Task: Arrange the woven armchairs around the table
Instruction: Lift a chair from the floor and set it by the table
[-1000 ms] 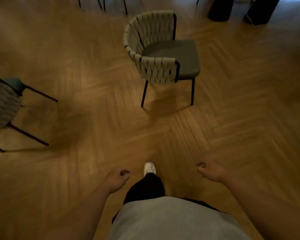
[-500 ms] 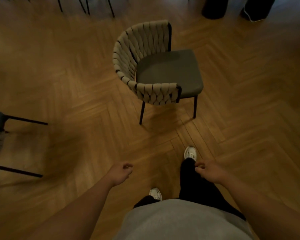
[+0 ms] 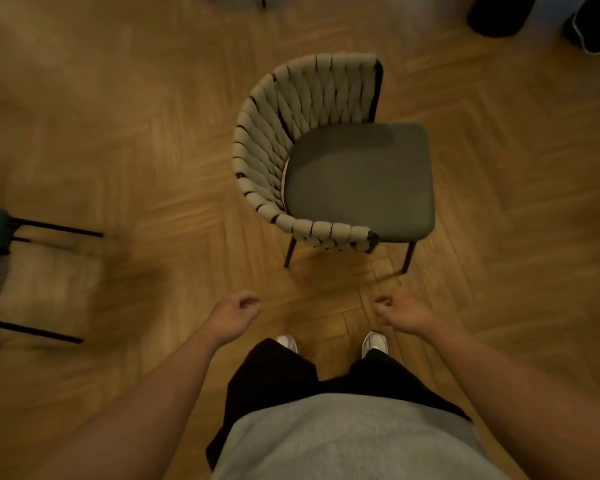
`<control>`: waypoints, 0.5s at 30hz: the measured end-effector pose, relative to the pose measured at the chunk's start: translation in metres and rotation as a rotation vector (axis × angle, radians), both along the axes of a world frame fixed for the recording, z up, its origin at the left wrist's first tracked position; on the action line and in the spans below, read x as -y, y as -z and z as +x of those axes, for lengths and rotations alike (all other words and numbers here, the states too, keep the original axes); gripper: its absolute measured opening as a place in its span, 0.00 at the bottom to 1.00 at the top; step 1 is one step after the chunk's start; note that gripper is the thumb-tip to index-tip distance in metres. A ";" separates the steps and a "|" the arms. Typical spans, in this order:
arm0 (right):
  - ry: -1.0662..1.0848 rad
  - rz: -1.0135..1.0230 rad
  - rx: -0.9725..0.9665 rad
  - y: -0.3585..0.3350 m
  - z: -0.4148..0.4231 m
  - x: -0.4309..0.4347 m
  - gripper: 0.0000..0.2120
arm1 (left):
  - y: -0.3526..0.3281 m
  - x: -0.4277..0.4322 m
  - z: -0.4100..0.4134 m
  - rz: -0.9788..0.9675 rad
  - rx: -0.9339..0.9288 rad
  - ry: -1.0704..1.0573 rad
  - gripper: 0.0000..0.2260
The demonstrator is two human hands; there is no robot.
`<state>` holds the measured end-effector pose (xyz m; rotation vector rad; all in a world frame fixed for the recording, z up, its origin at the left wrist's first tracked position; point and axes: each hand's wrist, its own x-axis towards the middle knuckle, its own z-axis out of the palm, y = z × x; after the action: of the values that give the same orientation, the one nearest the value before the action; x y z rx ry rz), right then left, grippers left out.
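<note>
A woven armchair (image 3: 274, 143) with a beige strap back, dark grey seat and thin black legs stands on the wooden floor just ahead of me, its seat facing right. My left hand (image 3: 234, 315) hangs below the chair's near armrest, fingers loosely curled, holding nothing. My right hand (image 3: 404, 313) is level with it near the chair's front right leg, also loosely curled and holding nothing. Neither hand touches the chair. No table is in view.
A second chair (image 3: 0, 271) lies partly in view at the left edge, its black legs pointing right. Two dark rounded objects (image 3: 499, 12) stand at the top right. Chair legs (image 3: 262, 0) show at the top edge. Herringbone floor surrounds everything.
I have walked closer to the armchair, which now sits nearer and larger in view. Both hands have risen slightly toward it. The left chair slid further out of view.
</note>
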<state>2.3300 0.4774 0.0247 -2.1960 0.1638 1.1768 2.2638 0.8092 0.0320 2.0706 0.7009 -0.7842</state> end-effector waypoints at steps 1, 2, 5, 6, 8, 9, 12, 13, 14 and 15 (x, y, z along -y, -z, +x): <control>0.023 0.010 0.002 0.000 0.011 -0.009 0.16 | -0.002 -0.006 0.017 -0.002 0.013 -0.001 0.12; 0.049 0.022 -0.002 0.000 0.020 -0.020 0.16 | -0.002 -0.015 0.035 -0.003 0.018 -0.006 0.12; 0.152 0.046 -0.065 0.014 0.044 -0.062 0.16 | 0.005 -0.051 0.102 0.009 0.049 0.021 0.13; 0.229 0.051 -0.100 0.023 0.052 -0.079 0.15 | 0.011 -0.068 0.129 0.021 0.050 0.058 0.13; 0.300 0.083 -0.129 0.019 0.055 -0.095 0.14 | 0.008 -0.081 0.156 0.039 0.081 0.042 0.13; 0.363 0.099 -0.150 0.022 0.059 -0.105 0.14 | 0.007 -0.089 0.174 0.042 0.100 0.043 0.13; 0.700 0.217 -0.260 0.036 0.076 -0.151 0.16 | 0.014 -0.126 0.249 0.063 0.124 0.076 0.15; 0.840 0.280 -0.293 0.039 0.081 -0.165 0.18 | 0.017 -0.135 0.273 0.065 0.131 0.069 0.16; 0.967 0.338 -0.312 0.042 0.088 -0.177 0.20 | 0.021 -0.142 0.296 0.065 0.135 0.054 0.17; 1.078 0.393 -0.318 0.047 0.096 -0.186 0.22 | 0.024 -0.146 0.317 0.066 0.138 0.037 0.19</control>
<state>2.4260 0.6638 -0.0227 -1.2192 1.0056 0.7900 2.5809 0.9549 0.0075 2.1796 0.6216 -0.6387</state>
